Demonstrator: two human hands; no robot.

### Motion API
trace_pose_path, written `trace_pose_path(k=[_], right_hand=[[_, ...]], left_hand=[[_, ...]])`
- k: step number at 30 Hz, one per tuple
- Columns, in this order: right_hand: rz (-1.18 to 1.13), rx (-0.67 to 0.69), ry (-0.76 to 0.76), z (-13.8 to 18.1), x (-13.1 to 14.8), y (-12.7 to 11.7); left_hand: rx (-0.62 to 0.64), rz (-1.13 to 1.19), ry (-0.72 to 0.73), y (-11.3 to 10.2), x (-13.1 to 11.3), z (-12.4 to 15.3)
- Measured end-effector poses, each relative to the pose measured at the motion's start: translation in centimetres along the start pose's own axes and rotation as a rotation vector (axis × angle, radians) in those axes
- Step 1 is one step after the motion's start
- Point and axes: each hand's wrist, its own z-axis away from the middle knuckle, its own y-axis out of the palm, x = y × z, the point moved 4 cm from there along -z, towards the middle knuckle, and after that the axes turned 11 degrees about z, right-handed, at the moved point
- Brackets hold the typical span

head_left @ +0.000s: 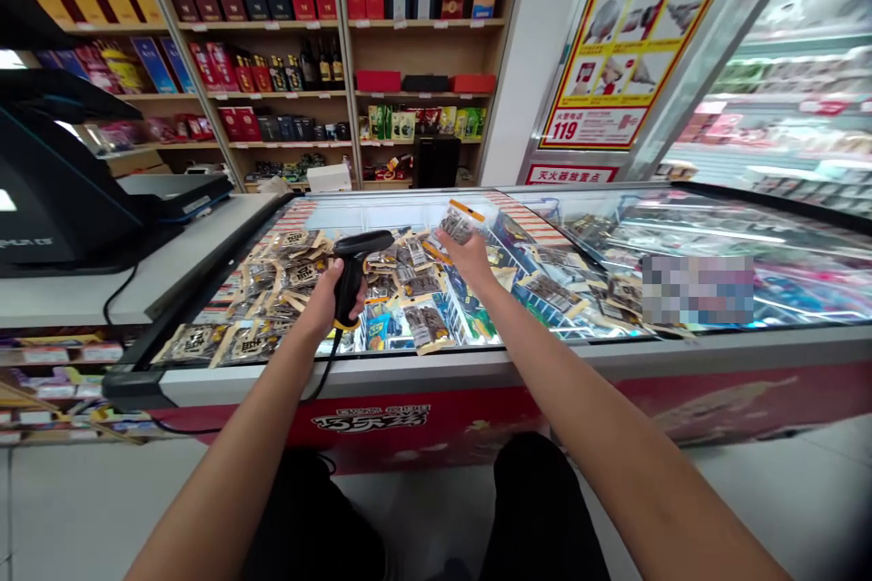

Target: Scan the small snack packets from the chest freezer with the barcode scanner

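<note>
My left hand (329, 298) is wrapped round the grip of a black barcode scanner (350, 277), its head pointing right and its cable hanging down over the freezer's front edge. In my right hand (468, 254) is a snack packet (460, 220) with an orange strip along its top, raised a little above the glass. Many similar packets (300, 274) lie in a loose heap on the left of the glass lid, around the scanner. More packets (553, 292) are spread to the right of my right forearm.
A chest freezer (477, 379) with a glass top stands across my front. A counter (74, 298) with a black checkout machine (54, 182) is on the left. Behind, wooden shelves (426, 24) hold boxes and bottles. A red poster (613, 45) hangs on the pillar.
</note>
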Motion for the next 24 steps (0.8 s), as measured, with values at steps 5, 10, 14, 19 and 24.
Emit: trace_pose_path(k=[5,10,14,19,24], right_hand=[[0.385,-0.16,-0.323,1.9,0.6,0.0],[0.483,-0.136,-0.343,2.9,0.8,-0.4],[0.538,-0.093,-0.306,3.0,0.8,0.0],[0.559,-0.069,-0.284,3.1,0.5,0.3],[0.539,-0.058,-0.24,3.1,0.2,0.3]], left_hand=[[0.03,0.009,0.011,0.3,-0.2,0.1],[0.061,0.034,0.022,0.4,-0.3,0.2],[0.08,0.053,0.015,0.5,-0.4,0.3],[0.068,0.073,0.0,0.2,0.0,0.3],[0.079,0.065,-0.003,0.2,0.1,0.3]])
